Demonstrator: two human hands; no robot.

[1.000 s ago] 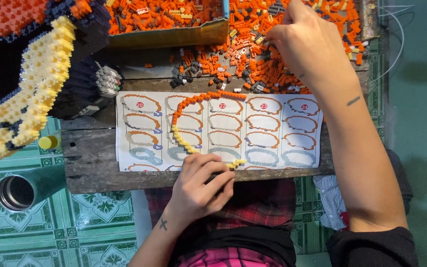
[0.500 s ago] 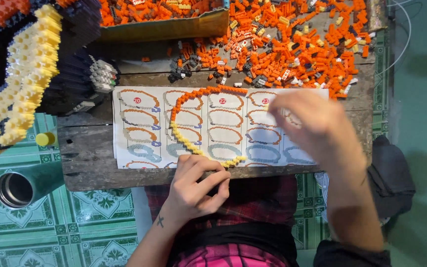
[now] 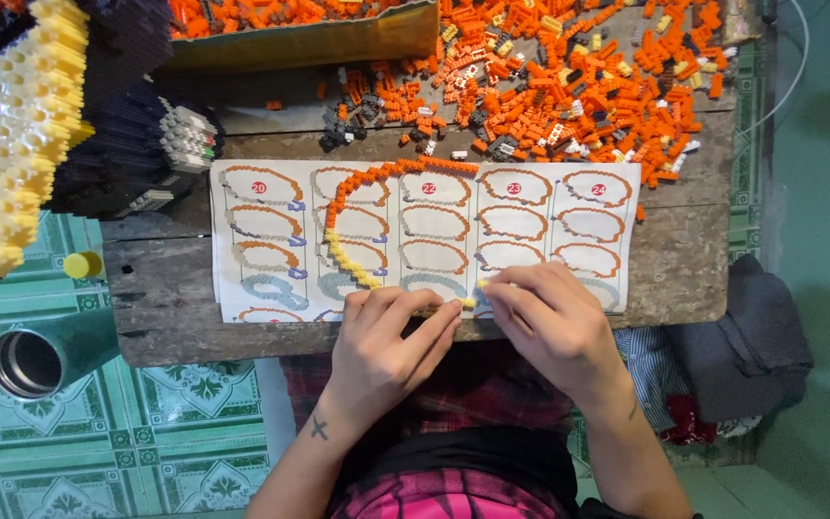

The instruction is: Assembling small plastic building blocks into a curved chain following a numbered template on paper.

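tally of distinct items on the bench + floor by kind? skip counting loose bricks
Instruction sheet: 1
Curved brick chain: 1
Loose orange brick pile: 1
Cardboard tray: 1
Large brick model: 1
Metal cup: 1
Yellow cap: 1
Total: 7

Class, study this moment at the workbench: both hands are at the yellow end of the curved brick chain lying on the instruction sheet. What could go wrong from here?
The thin brick chain lies unsupported along most of its arc; pressing at the yellow end, where the left hand and right hand meet, might snap or twist it. That end sits near the wooden table's front edge, so a small piece could slip off onto the lap or floor. The instruction sheet looks loose and may slide.
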